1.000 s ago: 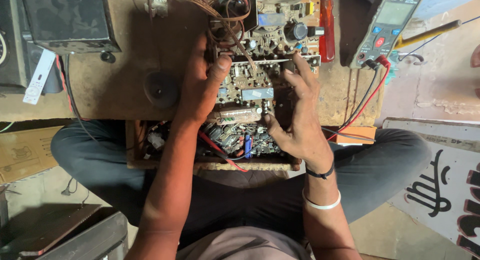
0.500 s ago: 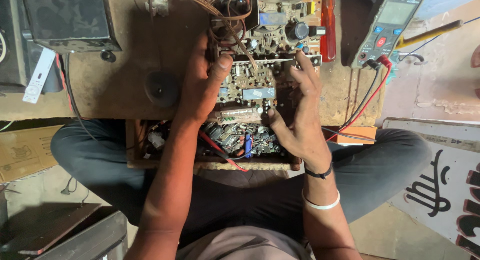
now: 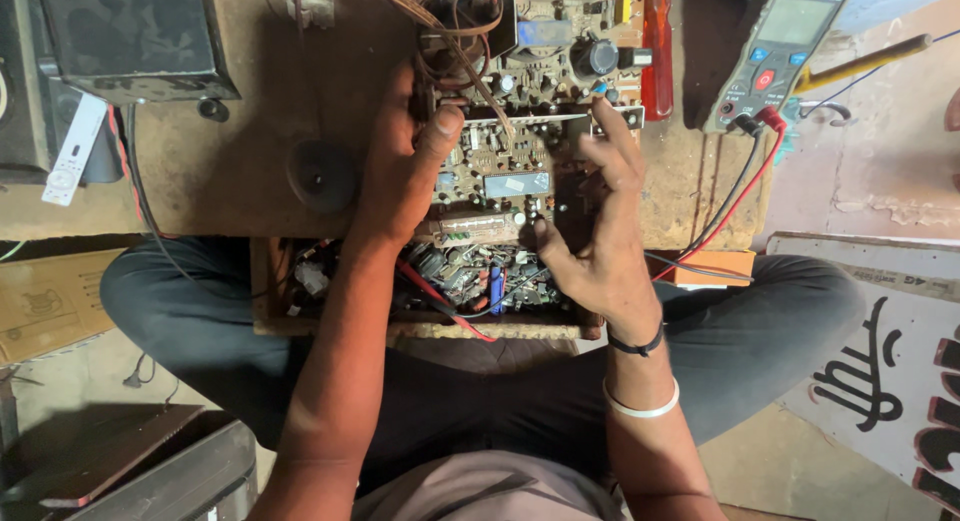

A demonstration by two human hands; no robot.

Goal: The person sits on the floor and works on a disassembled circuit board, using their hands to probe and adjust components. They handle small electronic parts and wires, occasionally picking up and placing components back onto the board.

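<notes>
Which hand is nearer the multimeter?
Right. The right hand rests on the circuit board, its fingers reaching up toward the board's right edge, left of the multimeter. The left hand grips the board's left side, farther away.

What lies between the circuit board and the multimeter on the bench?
In the head view, a red-handled screwdriver lies upright between the circuit board and the multimeter, close against the board's right edge. Bare bench top fills the remaining gap.
</notes>
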